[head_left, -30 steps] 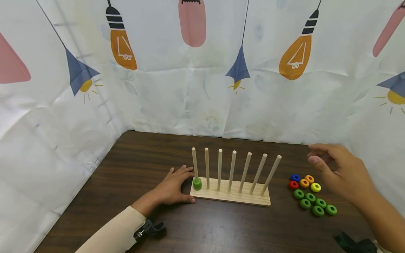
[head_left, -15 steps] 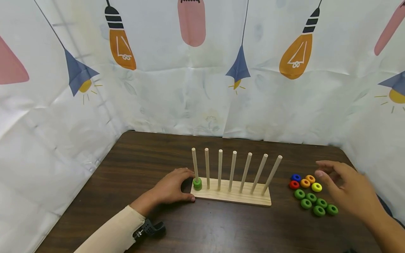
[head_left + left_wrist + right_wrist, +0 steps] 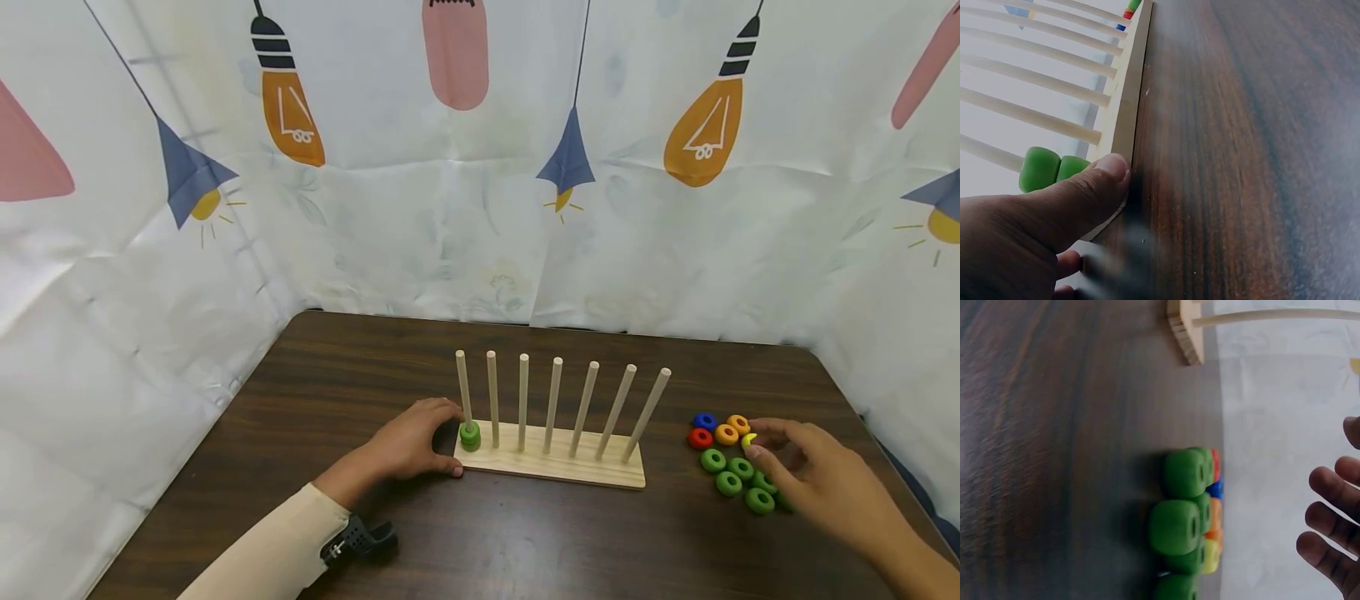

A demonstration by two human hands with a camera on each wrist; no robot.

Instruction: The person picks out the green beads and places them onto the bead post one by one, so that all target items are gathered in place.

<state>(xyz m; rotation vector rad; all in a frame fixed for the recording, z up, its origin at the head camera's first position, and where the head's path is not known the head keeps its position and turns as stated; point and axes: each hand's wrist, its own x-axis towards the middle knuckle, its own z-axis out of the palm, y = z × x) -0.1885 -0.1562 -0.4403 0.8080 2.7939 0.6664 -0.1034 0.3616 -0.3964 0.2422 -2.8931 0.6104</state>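
Note:
A wooden peg rack [image 3: 549, 454] with several upright pegs stands mid-table. Two green rings [image 3: 470, 436] are stacked on its leftmost peg. My left hand [image 3: 408, 442] holds the rack's left end, thumb at the front corner and fingers behind; in the left wrist view the thumb [image 3: 1094, 184] lies against the board's edge. Over the loose rings at the right hovers my right hand [image 3: 825, 475], thumb and index finger apart around the partly hidden yellow ring [image 3: 747, 442]. Whether they touch it cannot be told in the head view; in the right wrist view the fingers [image 3: 1329, 515] look clear of the rings.
Beside the yellow ring lie a blue ring [image 3: 705, 422], a red ring [image 3: 701, 438] and two orange rings [image 3: 726, 434]. Several green rings [image 3: 728, 483] are grouped nearer me. A printed curtain [image 3: 450, 233] hangs behind the dark wooden table [image 3: 480, 542].
My right hand has come down and toward me, from above and behind the loose rings to the yellow ring. The left hand's fingers, spread earlier, have drawn in around the rack's end.

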